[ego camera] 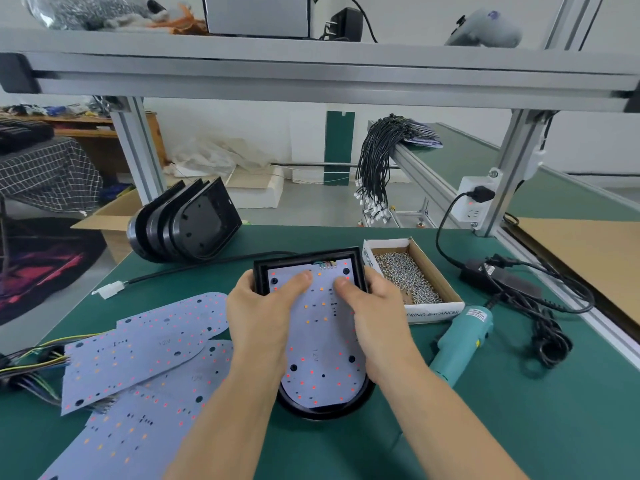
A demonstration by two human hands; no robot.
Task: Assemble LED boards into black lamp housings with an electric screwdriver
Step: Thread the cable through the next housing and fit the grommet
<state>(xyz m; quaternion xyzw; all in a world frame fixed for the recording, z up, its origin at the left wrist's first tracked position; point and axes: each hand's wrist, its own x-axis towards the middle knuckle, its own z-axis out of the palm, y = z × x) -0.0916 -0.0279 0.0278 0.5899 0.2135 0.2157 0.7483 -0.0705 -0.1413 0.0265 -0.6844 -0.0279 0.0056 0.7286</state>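
A black lamp housing (308, 260) lies flat on the green mat at the centre. A white LED board (322, 358) with red and orange dots sits inside it. My left hand (259, 317) grips the housing's left edge, thumb pressing on the board. My right hand (377, 317) grips the right edge, its thumb on the board too. The teal electric screwdriver (462, 341) lies on the mat to the right, untouched. A cardboard box of screws (408, 278) stands just beyond my right hand.
Several loose LED boards (145, 344) with wire bundles lie at the left. A stack of empty black housings (187, 223) leans at the back left. A power adapter and cables (502, 278) lie at the right. A shelf frame (311, 81) runs overhead.
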